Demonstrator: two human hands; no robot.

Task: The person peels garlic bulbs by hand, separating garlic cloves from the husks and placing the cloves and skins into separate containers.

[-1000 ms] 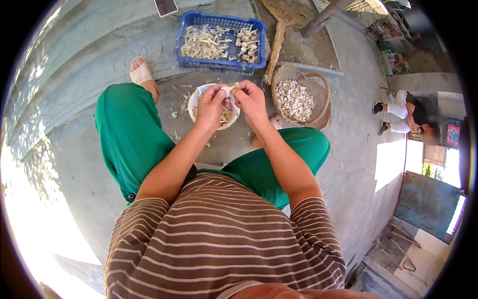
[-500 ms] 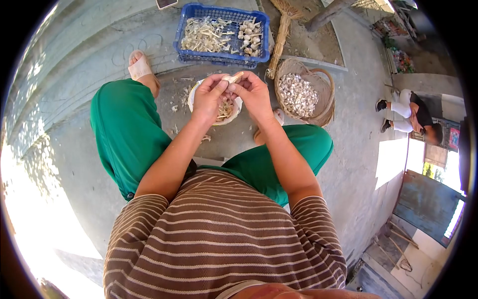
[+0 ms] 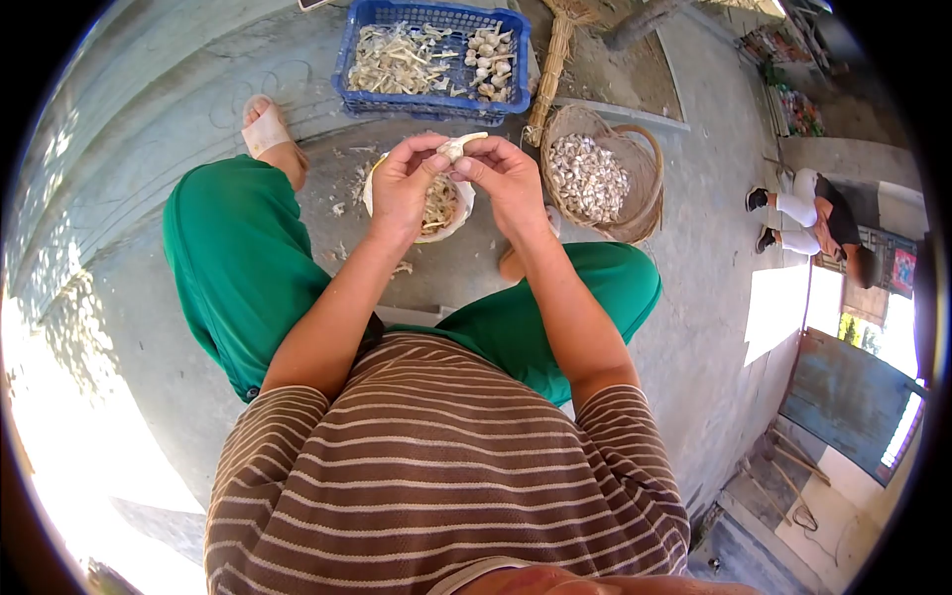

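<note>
Between my two hands is a garlic bulb (image 3: 455,149) with its pale stalk pointing up to the right. My left hand (image 3: 405,188) pinches the bulb from the left, thumb and fingers pressed on it. My right hand (image 3: 504,183) grips it from the right, near the stalk. Directly below the hands stands a white bowl (image 3: 463,216) with husks and stalk pieces in it. Just right of my right hand, a wicker basket (image 3: 650,178) holds a heap of loose garlic cloves (image 3: 587,178).
A blue plastic crate (image 3: 436,107) beyond the hands contains dry peelings (image 3: 397,59) and several whole bulbs (image 3: 490,61). A straw broom (image 3: 551,74) lies beside it. Scraps of husk dot the concrete floor (image 3: 397,270). Another person (image 3: 828,218) is at the far right.
The bulb has turned a little, and more of it and its stalk shows between my fingers. The crate, bowl and basket appear shifted slightly left as the view moved.
</note>
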